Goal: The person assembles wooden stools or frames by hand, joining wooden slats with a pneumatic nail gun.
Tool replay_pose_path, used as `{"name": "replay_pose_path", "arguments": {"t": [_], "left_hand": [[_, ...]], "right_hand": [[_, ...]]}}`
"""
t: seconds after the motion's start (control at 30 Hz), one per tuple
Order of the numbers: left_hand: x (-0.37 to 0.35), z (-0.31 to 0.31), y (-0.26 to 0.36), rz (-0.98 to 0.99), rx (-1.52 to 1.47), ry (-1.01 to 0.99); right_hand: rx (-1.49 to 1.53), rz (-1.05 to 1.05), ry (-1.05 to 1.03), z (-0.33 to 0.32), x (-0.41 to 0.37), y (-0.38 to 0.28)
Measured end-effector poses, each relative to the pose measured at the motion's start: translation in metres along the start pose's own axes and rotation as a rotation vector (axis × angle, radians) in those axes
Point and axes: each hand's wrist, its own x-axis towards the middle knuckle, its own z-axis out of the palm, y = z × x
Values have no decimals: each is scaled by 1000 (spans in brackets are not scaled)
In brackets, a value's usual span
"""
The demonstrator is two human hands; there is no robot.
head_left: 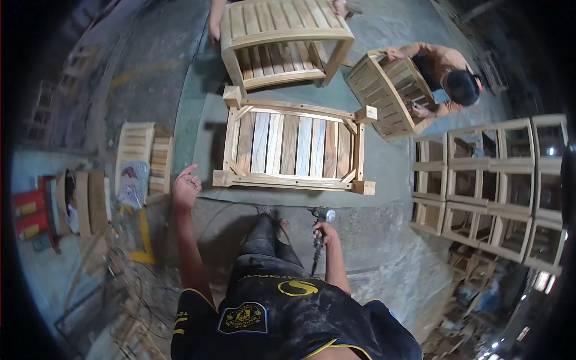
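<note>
My right hand (326, 230) grips a pistol-shaped power driver (323, 213), with a dark hose or cord trailing from its handle. The driver is held in front of my body, short of the upturned bench. My left hand (188, 183) is raised on the left, its index finger stretched out and the others loosely bent; nothing shows in it. Beyond both hands a slatted wooden bench (290, 144) lies upside down, its short legs pointing up and corner braces showing. Neither hand touches it.
Behind it stands a slatted wooden bench (285, 24) with another person's hands at its ends. A co-worker (450, 72) on the right handles a tilted wooden frame (384, 99). Wooden frames (489, 186) are stacked right. Slatted panels (144, 156) with a plastic bag (134, 183) lie left.
</note>
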Motion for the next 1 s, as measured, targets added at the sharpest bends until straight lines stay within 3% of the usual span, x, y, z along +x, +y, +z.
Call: {"name": "replay_pose_path", "arguments": {"t": [0.1,0.2,0.33,0.4,0.5,0.63,0.77,0.9,1.0], "left_hand": [[14,28,26,-27,107,-188],[14,101,49,87,295,-259],[69,200,50,300,950,-368],[128,230,28,818,1331,-466],[169,279,19,909,1553,-636],[213,296,11,774,1886,-898],[188,315,31,488,2108,-959],[203,300,23,652,2197,-977],[196,308,25,706,2321,-959]], "right_hand": [[170,-5,-35,-2,-31,25],[318,-55,1,6,-48,20],[503,-178,13,20,-47,-2],[681,-141,42,31,-30,-30],[920,-215,89,45,9,-49],[1303,-352,120,93,2,-79],[1260,-356,-78,117,-14,-80],[1247,-513,115,130,-21,-96],[1283,-515,98,127,-21,-100]]}}
